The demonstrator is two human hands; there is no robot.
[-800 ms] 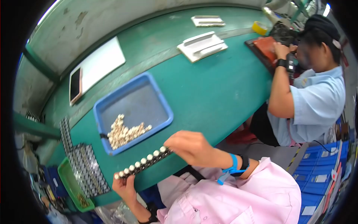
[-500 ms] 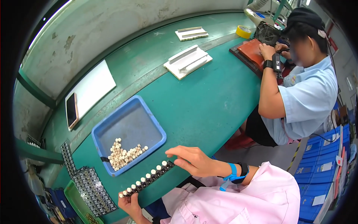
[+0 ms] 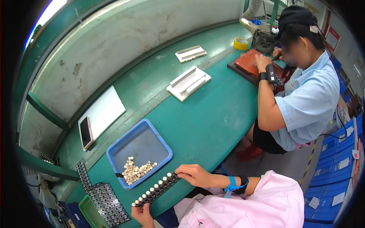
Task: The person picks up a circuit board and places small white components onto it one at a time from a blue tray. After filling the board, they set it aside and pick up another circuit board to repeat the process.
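Lower now than before, the right hand (image 3: 195, 174) pinches one end of a long black strip (image 3: 156, 189) studded with pale round caps, the left hand (image 3: 142, 215) gripping the other, at the green counter (image 3: 213, 125) edge beside the blue tray (image 3: 138, 152).

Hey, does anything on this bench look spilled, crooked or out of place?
Nothing stands out. The small pale parts sit heaped inside the blue tray, none spilled. The left hand and right hand hold the black strip by its ends, its caps in an even row.
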